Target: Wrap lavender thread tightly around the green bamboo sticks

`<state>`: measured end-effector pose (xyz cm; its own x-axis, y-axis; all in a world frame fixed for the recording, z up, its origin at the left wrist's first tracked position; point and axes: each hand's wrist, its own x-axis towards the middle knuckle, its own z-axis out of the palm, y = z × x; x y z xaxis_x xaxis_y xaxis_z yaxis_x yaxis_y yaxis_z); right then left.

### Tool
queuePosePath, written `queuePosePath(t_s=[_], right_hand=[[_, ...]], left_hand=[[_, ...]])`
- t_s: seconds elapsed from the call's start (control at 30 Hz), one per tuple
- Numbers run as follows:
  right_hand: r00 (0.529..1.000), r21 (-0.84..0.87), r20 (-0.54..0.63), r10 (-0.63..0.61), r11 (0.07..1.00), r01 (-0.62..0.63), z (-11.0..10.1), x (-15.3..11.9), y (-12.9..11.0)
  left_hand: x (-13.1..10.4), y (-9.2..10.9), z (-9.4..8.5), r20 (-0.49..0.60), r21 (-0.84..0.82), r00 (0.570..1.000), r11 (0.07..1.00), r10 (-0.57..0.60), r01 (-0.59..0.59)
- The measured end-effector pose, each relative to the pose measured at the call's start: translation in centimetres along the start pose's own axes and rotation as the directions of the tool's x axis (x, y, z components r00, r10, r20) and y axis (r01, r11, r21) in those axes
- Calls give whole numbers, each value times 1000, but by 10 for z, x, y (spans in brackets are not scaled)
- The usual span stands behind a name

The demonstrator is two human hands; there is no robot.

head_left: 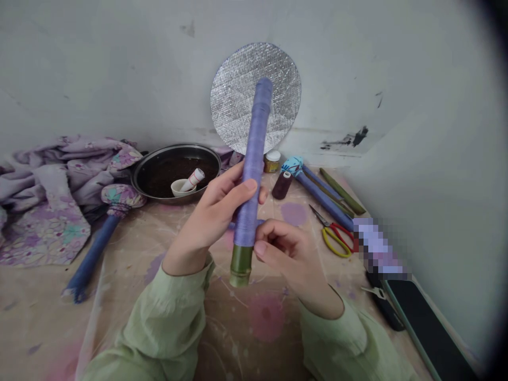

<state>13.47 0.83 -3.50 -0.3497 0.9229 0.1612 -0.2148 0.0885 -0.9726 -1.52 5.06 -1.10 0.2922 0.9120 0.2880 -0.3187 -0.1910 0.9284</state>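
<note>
A green bamboo stick (241, 262) stands upright in front of me, wound with purple thread (254, 151) over nearly all its length. Its bare lower end shows below the winding. My left hand (214, 211) is wrapped around the middle, thumb across the front. Close to the winding's lower edge, my right hand (289, 251) is closed, thumb and index fingertips pinched against the side. A thick purple strand passes behind the stick into its curled fingers. Behind the top is a round silver foil disc (230, 90); I cannot tell whether it is joined to the stick.
At the left lie floral cloth (55, 222) and a cloth-headed mallet (97, 248). A dark pan (153, 198) holds a white cup. To the right are a thread spool (281, 186), scissors (337, 241), several sticks (325, 196) and a phone (428, 328), along the wall.
</note>
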Motion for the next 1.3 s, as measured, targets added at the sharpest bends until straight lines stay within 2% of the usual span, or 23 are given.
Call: queuePosePath(t_s=[0.33,0.53,0.7,0.87,0.97,1.07,1.17,1.23,1.3], right_hand=[[1000,1,11,-3,1000,3,0,0,1],[994,59,111,-11,998,4,-3,-2,6],[974,54,203,96,993,-109,-5,-5,5],[955,119,260,141,977,-177,-3,-6,0],[965,132,223,137,977,-170,-1,-4,-1],[984,73,101,144,986,-152,2,0,-3],[989,8,0,151,988,-151,4,3,-5],[989,-16,-17,145,989,-145,4,3,-5],[991,-34,-14,135,990,-135,4,3,-4]], left_hand=[[-1,5,10,-45,-157,998,987,-38,30],[1,0,7,-20,-226,999,974,-27,22],[3,-1,12,17,-304,999,952,-29,32],[0,-3,23,30,-379,999,925,-27,37],[1,-5,20,54,-344,999,939,-9,27],[3,-5,12,73,-236,997,972,9,8],[2,0,6,-27,-38,999,999,26,-27],[1,2,5,-92,58,995,998,44,-39],[0,3,5,-105,85,993,996,46,-37]])
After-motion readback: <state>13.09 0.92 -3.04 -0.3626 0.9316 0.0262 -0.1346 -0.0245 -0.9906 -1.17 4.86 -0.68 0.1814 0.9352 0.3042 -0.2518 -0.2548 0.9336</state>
